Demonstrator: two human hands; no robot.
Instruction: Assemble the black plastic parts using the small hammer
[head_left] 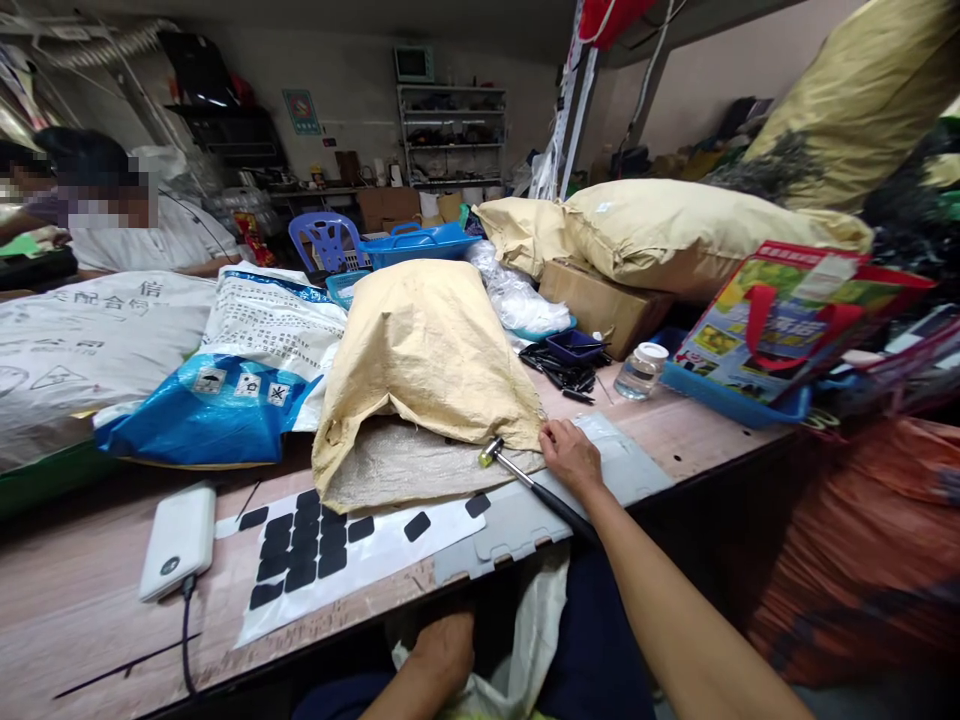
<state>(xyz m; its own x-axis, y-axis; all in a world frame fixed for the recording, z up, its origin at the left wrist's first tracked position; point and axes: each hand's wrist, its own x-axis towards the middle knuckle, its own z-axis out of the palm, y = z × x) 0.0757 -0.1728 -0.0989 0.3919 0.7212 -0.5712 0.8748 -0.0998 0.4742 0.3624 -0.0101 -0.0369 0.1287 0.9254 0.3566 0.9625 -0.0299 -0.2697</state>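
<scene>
A tan woven sack (427, 340) lies on the wooden table, its open mouth facing me. My right hand (571, 455) pinches the sack's right front corner. Beside that hand, a small hammer (525, 480) with a yellowish tip and black handle rests across the sack's edge and a grey board (626, 455). Below the table edge, my left hand (448, 645) is at a white sack (536, 630) on my lap; its fingers are hidden. Black rounded squares (304, 545) sit on a white sheet (439, 545) in front of the tan sack.
A white power bank (178, 540) with a cable lies at the left. Blue-and-white sacks (225, 370) stand behind it. At the right are a clear jar (641, 370), black parts (562, 368) and a colourful bag (780, 320) in a blue tray. A person (142, 220) sits across at the left.
</scene>
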